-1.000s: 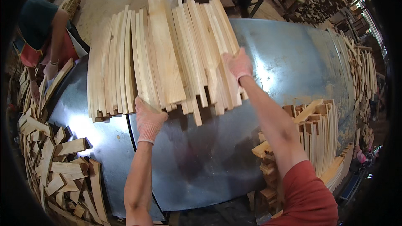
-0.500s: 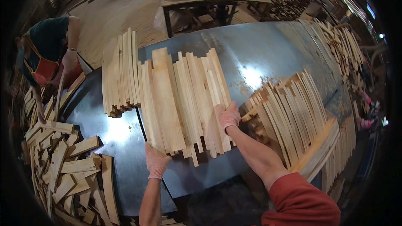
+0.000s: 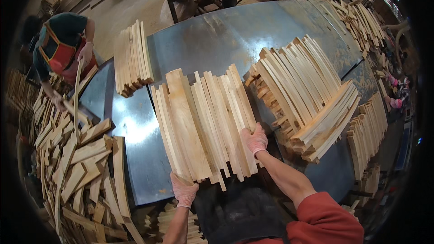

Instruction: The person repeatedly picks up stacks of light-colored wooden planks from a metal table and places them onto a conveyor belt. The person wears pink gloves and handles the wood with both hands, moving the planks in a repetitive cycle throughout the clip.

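1. At far left, a heap of loose wooden offcuts (image 3: 77, 153) lay beside the metal-topped table (image 3: 217, 36), and a co-worker in a red apron (image 3: 61, 52) bent over it, gripping a thin strip.
2. A short stack of pale wooden slats (image 3: 132, 58) rested on the table's left part, apart from the other wood.
3. No bin or box showed; the wood lay in open piles.
4. The left hand (image 3: 184, 190), in a pink glove, cupped the near left corner of a bundle of curved wooden slats (image 3: 203, 117) with fingers curled under the ends.
5. That bundle rested on the table's near edge, directly before the person.
6. The right hand (image 3: 254, 139), also gloved, pressed flat and spread against the bundle's right side.
7. Just to the right stood a taller pile of slats (image 3: 303, 90), with more stacks (image 3: 368, 126) beyond.
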The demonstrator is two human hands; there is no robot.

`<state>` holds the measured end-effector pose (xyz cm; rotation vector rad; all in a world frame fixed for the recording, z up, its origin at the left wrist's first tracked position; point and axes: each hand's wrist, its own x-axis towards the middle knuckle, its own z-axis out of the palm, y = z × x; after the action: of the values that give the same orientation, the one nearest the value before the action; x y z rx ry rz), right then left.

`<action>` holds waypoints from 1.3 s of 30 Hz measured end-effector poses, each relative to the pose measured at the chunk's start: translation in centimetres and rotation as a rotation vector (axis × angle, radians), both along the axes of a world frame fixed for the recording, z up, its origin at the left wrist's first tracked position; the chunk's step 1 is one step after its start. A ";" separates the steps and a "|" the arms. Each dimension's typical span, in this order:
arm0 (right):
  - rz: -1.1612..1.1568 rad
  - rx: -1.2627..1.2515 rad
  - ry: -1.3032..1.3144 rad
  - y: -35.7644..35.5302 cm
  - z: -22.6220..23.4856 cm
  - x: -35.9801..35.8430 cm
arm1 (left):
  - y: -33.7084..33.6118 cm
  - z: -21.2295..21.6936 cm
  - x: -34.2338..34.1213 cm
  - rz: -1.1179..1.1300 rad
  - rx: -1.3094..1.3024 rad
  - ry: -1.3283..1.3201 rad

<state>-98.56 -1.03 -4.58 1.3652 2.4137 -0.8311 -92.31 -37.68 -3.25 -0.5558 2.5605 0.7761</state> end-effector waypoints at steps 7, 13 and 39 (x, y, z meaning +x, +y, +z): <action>0.088 -0.042 0.019 1.9 -1.8 6.8 | -1.1 2.4 6.7 -0.051 0.085 -0.105; 0.170 -0.171 -0.025 4.1 -1.0 5.6 | 6.2 0.3 2.3 -0.221 -0.282 0.399; 0.255 -0.247 0.035 6.1 -1.0 6.1 | 12.3 3.2 9.5 0.713 1.556 -0.139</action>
<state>-92.43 5.02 -5.56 0.9374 2.3502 -1.0467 -82.85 -25.34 -0.05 -0.8122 0.9145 2.3630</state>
